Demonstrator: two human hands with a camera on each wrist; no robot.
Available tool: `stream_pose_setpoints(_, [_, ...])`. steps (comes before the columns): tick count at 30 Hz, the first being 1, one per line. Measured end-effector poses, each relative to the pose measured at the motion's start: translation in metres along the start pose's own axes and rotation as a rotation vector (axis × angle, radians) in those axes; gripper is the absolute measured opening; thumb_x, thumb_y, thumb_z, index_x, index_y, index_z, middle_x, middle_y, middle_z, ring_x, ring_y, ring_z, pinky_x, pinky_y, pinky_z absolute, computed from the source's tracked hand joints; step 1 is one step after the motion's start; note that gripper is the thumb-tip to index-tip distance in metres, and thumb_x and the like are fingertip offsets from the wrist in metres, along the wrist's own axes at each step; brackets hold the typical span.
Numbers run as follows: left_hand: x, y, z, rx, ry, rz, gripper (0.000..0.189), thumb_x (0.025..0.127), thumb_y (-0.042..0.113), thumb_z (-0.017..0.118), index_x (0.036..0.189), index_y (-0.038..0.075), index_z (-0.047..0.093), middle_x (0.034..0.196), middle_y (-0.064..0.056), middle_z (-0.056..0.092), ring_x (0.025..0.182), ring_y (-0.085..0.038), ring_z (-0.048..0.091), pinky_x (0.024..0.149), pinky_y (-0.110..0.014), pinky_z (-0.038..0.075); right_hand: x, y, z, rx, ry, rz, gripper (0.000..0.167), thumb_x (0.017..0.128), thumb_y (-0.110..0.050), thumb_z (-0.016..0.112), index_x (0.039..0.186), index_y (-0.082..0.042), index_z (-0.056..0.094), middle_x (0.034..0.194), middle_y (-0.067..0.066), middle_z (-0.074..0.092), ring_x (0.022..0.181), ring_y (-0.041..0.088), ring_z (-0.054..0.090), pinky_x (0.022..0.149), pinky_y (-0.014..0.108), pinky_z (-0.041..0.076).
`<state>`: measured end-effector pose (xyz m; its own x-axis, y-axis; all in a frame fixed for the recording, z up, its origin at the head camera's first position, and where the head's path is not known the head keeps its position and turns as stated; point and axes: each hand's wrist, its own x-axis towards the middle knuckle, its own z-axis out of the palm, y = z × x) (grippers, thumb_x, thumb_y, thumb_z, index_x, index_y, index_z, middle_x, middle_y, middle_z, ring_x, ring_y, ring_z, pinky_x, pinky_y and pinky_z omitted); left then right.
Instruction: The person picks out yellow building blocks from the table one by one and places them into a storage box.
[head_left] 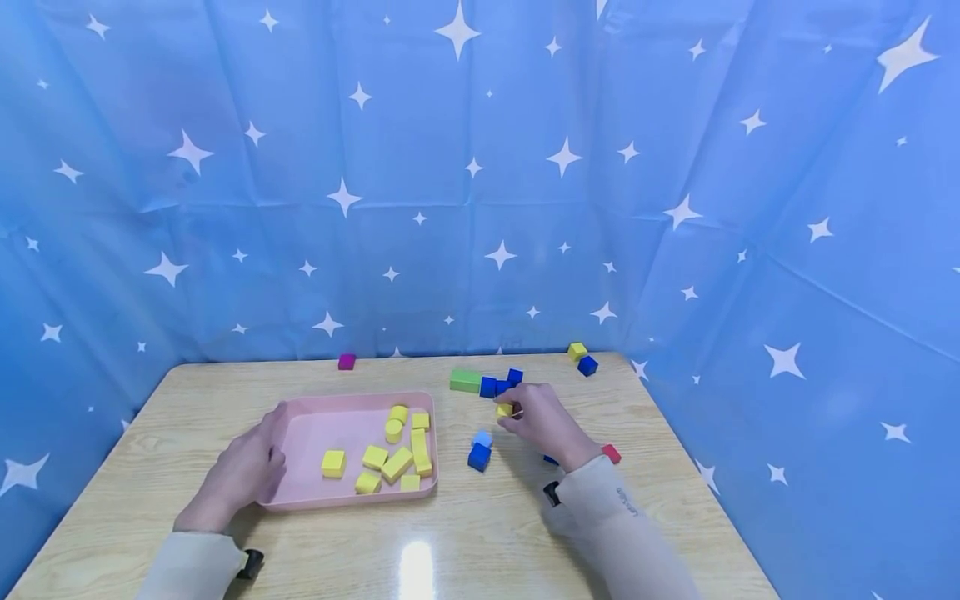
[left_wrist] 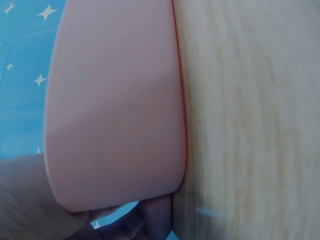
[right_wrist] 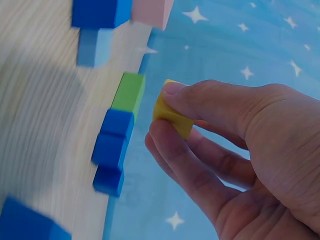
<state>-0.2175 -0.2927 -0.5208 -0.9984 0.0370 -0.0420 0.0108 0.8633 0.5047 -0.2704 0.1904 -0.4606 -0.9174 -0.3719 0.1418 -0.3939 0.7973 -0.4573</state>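
My left hand (head_left: pixel 240 471) grips the left end of the pink tray (head_left: pixel 311 503), its thumb over the rim. The left wrist view shows the tray's outer wall (left_wrist: pixel 120 100) close up. Several yellow blocks (head_left: pixel 397 464) lie in the tray, mostly toward its right side. My right hand (head_left: pixel 543 417) pinches a small yellow block (right_wrist: pixel 172 112) between thumb and fingers, held above the table right of the tray. Close behind it, several dark blue blocks (right_wrist: pixel 110 150) stand in a row beside a green block (head_left: pixel 465 380).
A light blue block (head_left: pixel 482 437) and a dark blue block (head_left: pixel 479 457) sit just right of the tray. At the far right corner are a yellow block (head_left: pixel 577 351) and a blue cube (head_left: pixel 588 366). A red block (head_left: pixel 611 453) shows past the right wrist; a magenta block (head_left: pixel 347 362) lies at the back edge.
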Motion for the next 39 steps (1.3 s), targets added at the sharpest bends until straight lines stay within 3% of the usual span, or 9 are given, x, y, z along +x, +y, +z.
stream_pose_setpoints(4, [-0.002, 0.000, -0.001, 0.015, 0.007, 0.008, 0.084, 0.111, 0.007, 0.060, 0.183, -0.005, 0.019, 0.151, -0.037, 0.062, 0.099, -0.033, 0.066, 0.086, -0.050, 0.056, 0.007, -0.013, 0.005, 0.023, -0.017, 0.001, 0.030, 0.102, -0.005, 0.089, 0.131, -0.008, 0.088, 0.122, 0.011, 0.087, 0.101, 0.018, 0.082, 0.089, 0.036, 0.071])
stream_pose_setpoints(7, [-0.002, 0.001, 0.000, 0.008, 0.006, -0.004, 0.084, 0.112, 0.007, 0.060, 0.183, -0.004, 0.018, 0.164, -0.040, 0.055, 0.109, -0.039, 0.068, 0.098, -0.060, 0.062, 0.013, -0.023, 0.007, 0.027, -0.024, -0.007, 0.031, 0.102, -0.006, 0.089, 0.132, -0.008, 0.088, 0.123, 0.010, 0.088, 0.102, 0.018, 0.083, 0.089, 0.035, 0.071])
stream_pose_setpoints(10, [-0.002, 0.002, 0.000, -0.005, 0.004, -0.015, 0.084, 0.112, 0.007, 0.059, 0.184, -0.003, 0.017, 0.170, -0.041, 0.049, 0.117, -0.043, 0.068, 0.106, -0.066, 0.061, 0.020, -0.034, 0.010, 0.029, -0.041, -0.024, 0.031, 0.103, -0.008, 0.089, 0.134, -0.008, 0.087, 0.124, 0.010, 0.087, 0.102, 0.018, 0.082, 0.090, 0.035, 0.071])
stream_pose_setpoints(12, [-0.001, 0.001, 0.001, -0.002, 0.002, -0.012, 0.084, 0.112, 0.007, 0.059, 0.184, -0.003, 0.017, 0.162, -0.040, 0.056, 0.110, -0.040, 0.069, 0.099, -0.061, 0.063, 0.025, -0.041, 0.012, 0.034, -0.059, -0.037, 0.032, 0.104, -0.009, 0.088, 0.136, -0.008, 0.087, 0.125, 0.010, 0.087, 0.102, 0.018, 0.082, 0.089, 0.034, 0.071])
stream_pose_setpoints(15, [-0.001, 0.000, 0.000, -0.003, -0.006, -0.008, 0.085, 0.111, 0.006, 0.059, 0.184, -0.003, 0.016, 0.151, -0.037, 0.062, 0.098, -0.032, 0.066, 0.085, -0.048, 0.056, 0.033, -0.052, 0.015, 0.036, -0.083, -0.067, 0.033, 0.104, -0.009, 0.088, 0.137, -0.007, 0.086, 0.125, 0.011, 0.086, 0.103, 0.018, 0.082, 0.088, 0.032, 0.070])
stream_pose_setpoints(17, [-0.001, 0.000, -0.001, 0.004, -0.006, -0.004, 0.085, 0.111, 0.006, 0.059, 0.184, -0.004, 0.017, 0.147, -0.036, 0.064, 0.095, -0.030, 0.066, 0.083, -0.045, 0.055, 0.039, -0.060, 0.017, 0.031, -0.089, -0.094, 0.032, 0.105, -0.009, 0.088, 0.137, -0.006, 0.086, 0.125, 0.011, 0.086, 0.104, 0.019, 0.082, 0.087, 0.030, 0.070])
stream_pose_setpoints(25, [0.000, 0.002, 0.000, -0.004, -0.013, -0.020, 0.086, 0.111, 0.006, 0.061, 0.184, -0.002, 0.016, 0.163, -0.040, 0.053, 0.110, -0.039, 0.067, 0.090, -0.050, 0.058, 0.060, -0.094, 0.027, -0.010, -0.132, -0.142, 0.029, 0.106, -0.014, 0.087, 0.135, -0.011, 0.087, 0.123, 0.006, 0.087, 0.095, 0.009, 0.076, 0.084, 0.021, 0.065])
stream_pose_setpoints(31, [0.000, 0.002, 0.000, -0.008, -0.012, -0.024, 0.086, 0.111, 0.007, 0.060, 0.185, -0.002, 0.015, 0.171, -0.042, 0.045, 0.117, -0.043, 0.066, 0.103, -0.063, 0.062, 0.075, -0.123, 0.035, -0.051, -0.190, -0.175, 0.030, 0.107, -0.013, 0.086, 0.137, -0.012, 0.085, 0.130, 0.005, 0.086, 0.103, 0.008, 0.080, 0.090, 0.020, 0.066])
stream_pose_setpoints(39, [0.001, 0.002, 0.000, -0.004, -0.017, -0.031, 0.086, 0.111, 0.007, 0.060, 0.184, -0.002, 0.016, 0.169, -0.042, 0.048, 0.113, -0.042, 0.067, 0.098, -0.060, 0.062, 0.090, -0.153, 0.052, -0.082, -0.267, -0.263, 0.031, 0.107, -0.012, 0.086, 0.138, -0.012, 0.085, 0.135, 0.003, 0.087, 0.109, 0.008, 0.082, 0.092, 0.016, 0.065])
